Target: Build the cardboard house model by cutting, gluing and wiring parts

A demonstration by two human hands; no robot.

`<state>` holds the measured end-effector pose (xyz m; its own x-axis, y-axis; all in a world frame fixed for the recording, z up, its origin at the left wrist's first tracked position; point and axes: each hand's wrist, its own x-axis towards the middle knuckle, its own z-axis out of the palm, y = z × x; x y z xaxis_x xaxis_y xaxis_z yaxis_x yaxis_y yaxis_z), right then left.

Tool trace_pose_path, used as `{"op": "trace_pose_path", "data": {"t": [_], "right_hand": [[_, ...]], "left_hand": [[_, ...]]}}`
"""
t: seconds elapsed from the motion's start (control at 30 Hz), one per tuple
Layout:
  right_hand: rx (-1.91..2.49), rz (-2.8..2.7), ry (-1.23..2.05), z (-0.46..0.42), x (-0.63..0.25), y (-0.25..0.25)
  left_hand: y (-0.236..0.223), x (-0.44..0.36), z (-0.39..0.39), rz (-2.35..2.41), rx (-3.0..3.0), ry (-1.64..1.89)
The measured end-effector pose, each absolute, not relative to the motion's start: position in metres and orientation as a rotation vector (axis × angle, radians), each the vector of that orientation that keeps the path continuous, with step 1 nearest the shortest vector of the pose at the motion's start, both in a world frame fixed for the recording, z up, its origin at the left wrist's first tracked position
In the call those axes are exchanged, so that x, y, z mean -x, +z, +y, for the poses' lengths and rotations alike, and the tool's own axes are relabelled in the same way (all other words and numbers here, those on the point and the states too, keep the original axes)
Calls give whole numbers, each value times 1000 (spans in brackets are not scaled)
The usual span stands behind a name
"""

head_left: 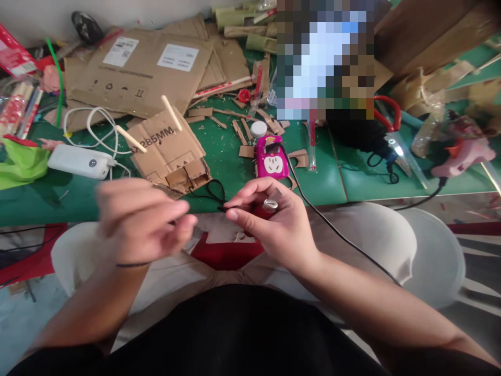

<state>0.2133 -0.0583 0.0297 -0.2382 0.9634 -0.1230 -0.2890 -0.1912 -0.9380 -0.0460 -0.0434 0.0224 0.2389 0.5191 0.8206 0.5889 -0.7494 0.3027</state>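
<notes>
My right hand (279,222) pinches the end of a thin black cord (216,190) between thumb and fingertips. Tucked in the same hand is a small red thing with a metal end (270,204), much like a lighter. My left hand (143,222) is raised to the left, blurred by motion, its fingers curled toward the thumb; whatever is between them cannot be made out. Beyond it sits a cardboard box (172,138) with two wooden sticks standing out of its top. The cord's loop lies at this box's near, open corner.
A magenta power socket (271,162) with a black cable stands beyond my right hand. At left lies a white power bank (78,162) with a white cable. Cardboard scraps and a large flat carton (144,78) lie behind; a pink glue gun (464,156) rests at right.
</notes>
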Motion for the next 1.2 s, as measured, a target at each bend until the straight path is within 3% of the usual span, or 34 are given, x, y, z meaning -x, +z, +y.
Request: {"op": "trace_pose_path", "data": {"t": [0.07, 0.17, 0.83, 1.2], "right_hand": [[965, -1047, 1647, -59, -214, 30], [966, -1038, 1678, -59, -214, 31], [927, -1318, 1637, -69, -215, 20], [829, -1442, 1514, -71, -218, 23]], "left_hand": [[25, 27, -54, -914, 2579, -1331], [27, 2, -60, -998, 2686, -1305], [18, -10, -63, -1928, 2485, -2157], [19, -10, -64, -1922, 2395, -2087]]}}
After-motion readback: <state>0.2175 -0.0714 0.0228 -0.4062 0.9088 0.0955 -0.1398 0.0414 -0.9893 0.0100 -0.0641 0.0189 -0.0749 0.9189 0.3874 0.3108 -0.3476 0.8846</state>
